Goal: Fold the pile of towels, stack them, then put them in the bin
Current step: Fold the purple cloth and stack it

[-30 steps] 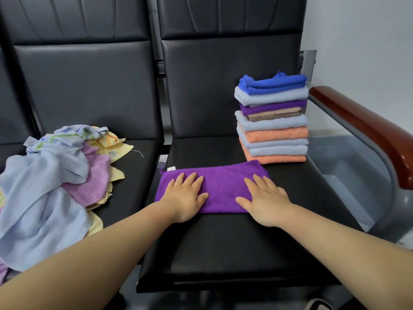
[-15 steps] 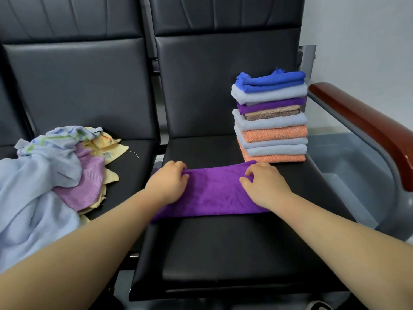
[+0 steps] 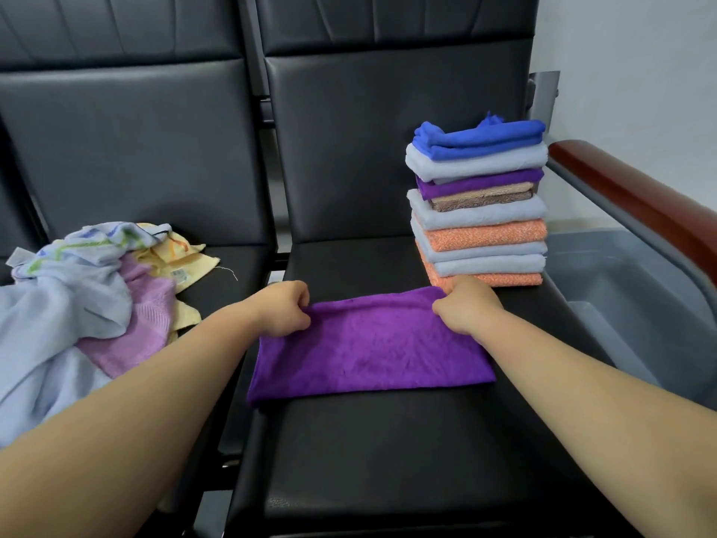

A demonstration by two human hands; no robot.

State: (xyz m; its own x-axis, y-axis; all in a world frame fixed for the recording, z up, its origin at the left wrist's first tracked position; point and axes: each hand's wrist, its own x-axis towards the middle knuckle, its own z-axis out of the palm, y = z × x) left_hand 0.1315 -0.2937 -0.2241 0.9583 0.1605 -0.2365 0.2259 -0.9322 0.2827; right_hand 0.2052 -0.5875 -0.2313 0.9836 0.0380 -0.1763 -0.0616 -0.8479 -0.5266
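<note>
On the right seat (image 3: 388, 460), near its middle, the purple towel (image 3: 368, 351) lies as a wide folded band. Left grip (image 3: 285, 308) pinches its far-left corner and right grip (image 3: 467, 304) its far-right corner, fingers curled on the cloth. Judged purpose: keep the far edge straight for a fold toward the near edge. Folded stack (image 3: 481, 203) stands just beyond, close to the grey bin (image 3: 620, 289), so the carry is short. Unfolded pile (image 3: 77, 289) waits on the left seat (image 3: 225, 289).

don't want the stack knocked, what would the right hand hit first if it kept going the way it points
Probably the bottom orange towel of the folded stack: the right hand, pinching the purple towel's far corner, points at it, almost touching, though depth is unclear.
</note>
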